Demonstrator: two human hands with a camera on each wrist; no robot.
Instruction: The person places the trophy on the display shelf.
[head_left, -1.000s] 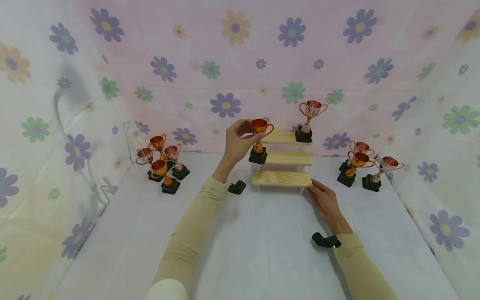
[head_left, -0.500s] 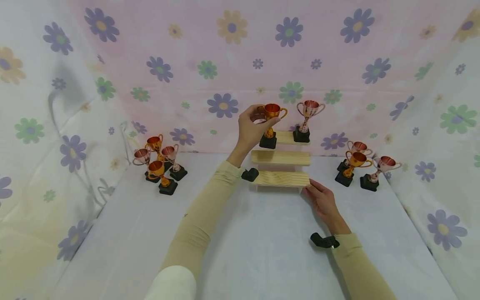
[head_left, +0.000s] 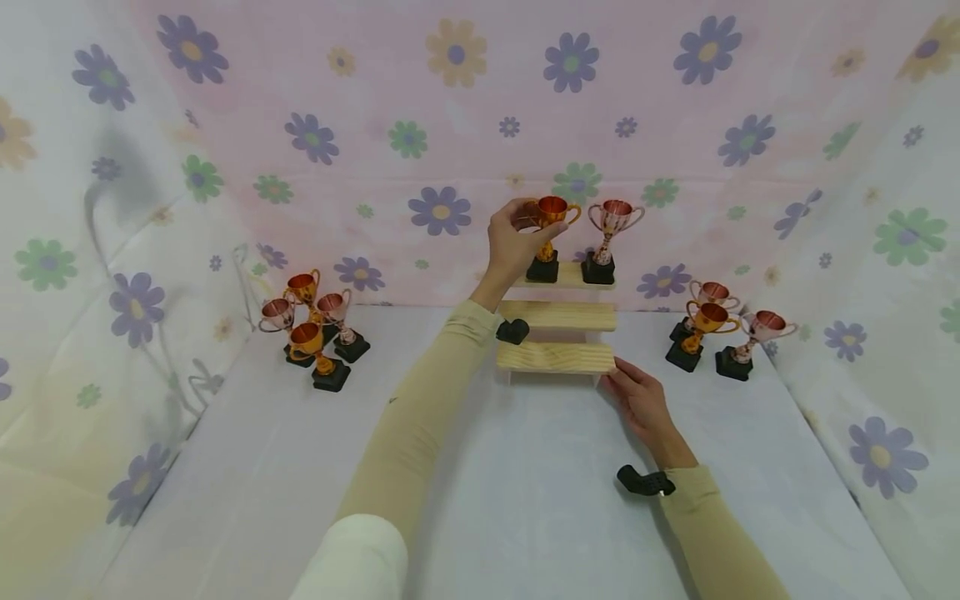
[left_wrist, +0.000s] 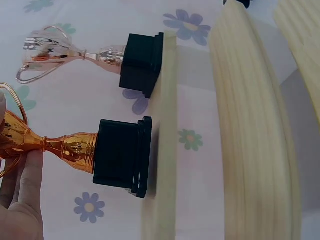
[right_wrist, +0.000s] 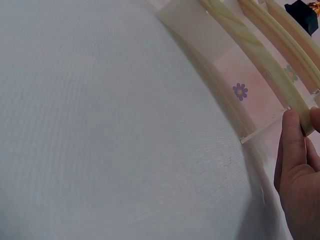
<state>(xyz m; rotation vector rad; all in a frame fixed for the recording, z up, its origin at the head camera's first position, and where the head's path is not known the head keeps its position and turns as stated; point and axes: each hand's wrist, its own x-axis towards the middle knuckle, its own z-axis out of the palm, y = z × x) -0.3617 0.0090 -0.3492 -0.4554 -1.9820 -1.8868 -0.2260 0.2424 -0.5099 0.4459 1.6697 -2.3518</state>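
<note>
My left hand [head_left: 517,242] grips a gold trophy cup [head_left: 553,210] by its bowl, fingers behind and thumb in front. The trophy stands upright, its black base [left_wrist: 122,156] right at the top board [left_wrist: 167,210] of a three-step wooden display shelf [head_left: 557,357]. To its right on that board is a rose-gold trophy [head_left: 615,218], a small gap between the two. Down at the front step, my right hand [head_left: 641,404] pinches the right end of the lowest board [right_wrist: 270,65] between thumb and fingers.
Several gold and rose-gold trophies [head_left: 321,364] stand grouped on the table at the left. Another group, with a gold trophy [head_left: 686,357] in front, stands at the right. A flowered cloth [head_left: 360,92] hangs behind and at both sides of the white table [head_left: 525,500].
My left hand has carried the gold trophy up and to the right, from in front of the middle board to the top board. The right hand stays at the shelf's end.
</note>
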